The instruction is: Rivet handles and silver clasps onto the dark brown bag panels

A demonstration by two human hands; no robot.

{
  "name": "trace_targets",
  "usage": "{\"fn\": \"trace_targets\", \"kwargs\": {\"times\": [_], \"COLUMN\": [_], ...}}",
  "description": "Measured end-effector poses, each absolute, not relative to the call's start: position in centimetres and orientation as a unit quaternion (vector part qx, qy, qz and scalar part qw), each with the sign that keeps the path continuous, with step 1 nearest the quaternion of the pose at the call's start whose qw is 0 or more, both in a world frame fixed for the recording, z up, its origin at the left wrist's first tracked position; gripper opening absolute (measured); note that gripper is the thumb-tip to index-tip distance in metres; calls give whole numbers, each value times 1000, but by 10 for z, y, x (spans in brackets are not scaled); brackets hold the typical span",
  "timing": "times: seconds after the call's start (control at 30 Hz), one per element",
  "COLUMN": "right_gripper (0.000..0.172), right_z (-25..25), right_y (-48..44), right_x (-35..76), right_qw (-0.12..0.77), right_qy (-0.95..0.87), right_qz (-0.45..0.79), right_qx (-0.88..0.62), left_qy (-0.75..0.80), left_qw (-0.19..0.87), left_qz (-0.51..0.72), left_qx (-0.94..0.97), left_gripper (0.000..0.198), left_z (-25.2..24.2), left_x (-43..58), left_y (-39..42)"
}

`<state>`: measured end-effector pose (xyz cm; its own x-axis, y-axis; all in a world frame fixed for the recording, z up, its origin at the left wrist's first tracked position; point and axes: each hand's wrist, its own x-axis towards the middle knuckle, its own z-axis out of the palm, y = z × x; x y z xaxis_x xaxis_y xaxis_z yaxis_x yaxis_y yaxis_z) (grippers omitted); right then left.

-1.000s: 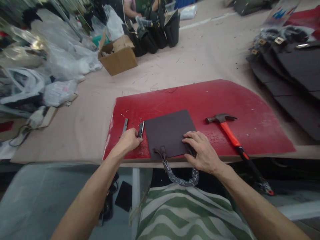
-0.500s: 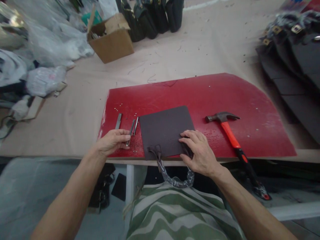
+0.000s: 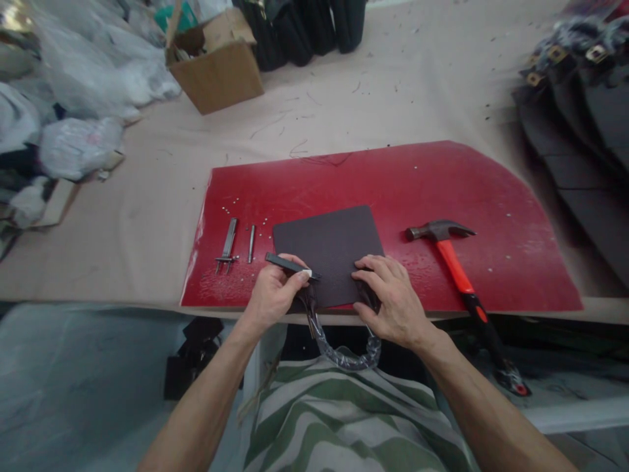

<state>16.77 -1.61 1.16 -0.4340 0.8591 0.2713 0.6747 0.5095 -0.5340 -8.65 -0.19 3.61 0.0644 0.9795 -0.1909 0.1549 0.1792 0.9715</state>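
A dark brown bag panel [image 3: 328, 249] lies flat on a red mat [image 3: 393, 190], its plastic-wrapped handle [image 3: 344, 357] hanging over the table's near edge. My left hand [image 3: 275, 295] is closed on a thin dark metal bar [image 3: 289, 265], holding it over the panel's near left corner. My right hand [image 3: 393, 298] presses down on the panel's near right corner with bent fingers. Two more metal bars [image 3: 228, 237] lie on the mat to the left, among small scattered rivets.
A hammer with an orange handle [image 3: 455, 262] lies on the mat at the right. A stack of dark panels [image 3: 584, 124] sits at far right. An open cardboard box [image 3: 216, 65], plastic bags [image 3: 73, 85] and black bags [image 3: 304, 26] stand at the back.
My left hand picked one metal bar off the mat and carried it right to the panel's corner. My right hand stayed on the panel. The view tilted down slightly.
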Motion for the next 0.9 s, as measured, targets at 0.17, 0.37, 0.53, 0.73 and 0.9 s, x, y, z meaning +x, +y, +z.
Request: {"fn": "trace_targets", "kwargs": {"times": [0.17, 0.37, 0.53, 0.73, 0.9], "right_gripper": [44, 44, 44, 44, 43], "right_z": [11, 10, 11, 11, 11], "right_y": [-16, -16, -17, -16, -17], "right_x": [168, 168, 169, 169, 168], "right_qw": [264, 266, 269, 270, 273], "right_qy": [-827, -827, -829, -828, -826], "right_qz": [179, 175, 168, 171, 173], "right_qx": [-464, -463, -461, -461, -461], "left_qy": [569, 528, 505, 506, 515], "left_qw": [432, 350, 326, 310, 291], "left_qz": [378, 372, 366, 364, 374], "left_qx": [589, 678, 710, 718, 714], "left_gripper": [16, 11, 11, 14, 14], "left_z": [32, 32, 30, 30, 28], "left_x": [-80, -76, -72, -70, -69], "left_y": [-8, -14, -14, -16, -21]}}
